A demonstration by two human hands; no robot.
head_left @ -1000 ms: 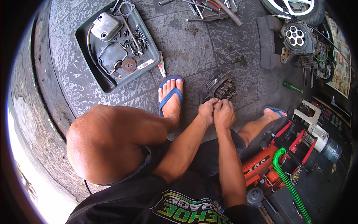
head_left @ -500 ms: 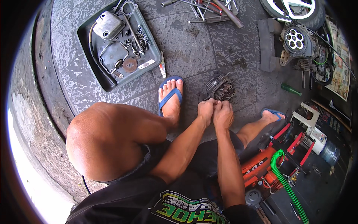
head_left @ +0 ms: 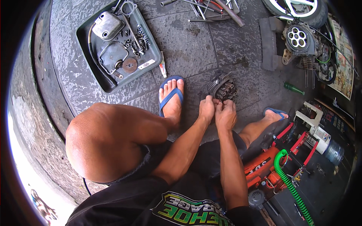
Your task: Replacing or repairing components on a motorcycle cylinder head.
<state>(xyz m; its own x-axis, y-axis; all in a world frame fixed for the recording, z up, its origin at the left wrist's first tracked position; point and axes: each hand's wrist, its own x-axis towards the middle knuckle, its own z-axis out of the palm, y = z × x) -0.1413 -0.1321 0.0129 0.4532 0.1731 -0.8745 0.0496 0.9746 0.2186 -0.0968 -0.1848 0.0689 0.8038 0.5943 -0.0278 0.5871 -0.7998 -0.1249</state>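
My left hand point(head_left: 207, 109) and my right hand point(head_left: 226, 114) meet in front of me, fingertips pinched close together. Whatever lies between the fingers is too small and covered to make out. Just beyond the fingertips, a dark metal engine cylinder head point(head_left: 222, 86) with fins and valve openings rests on the grey stone tiles. Whether the fingers touch its near edge, I cannot tell.
At the far left lies a grey tray point(head_left: 158, 62) of engine parts, with a small tube point(head_left: 163, 69) beside it. Tools point(head_left: 215, 9) lie at the back. An engine point(head_left: 299, 39) stands far right, near a green bottle point(head_left: 294, 89). A red compressor point(head_left: 264, 165) with a green coiled hose point(head_left: 288, 180) is at right.
Both hands stay close together by the cylinder head, with only slight finger movement. The whole view has shifted a little.
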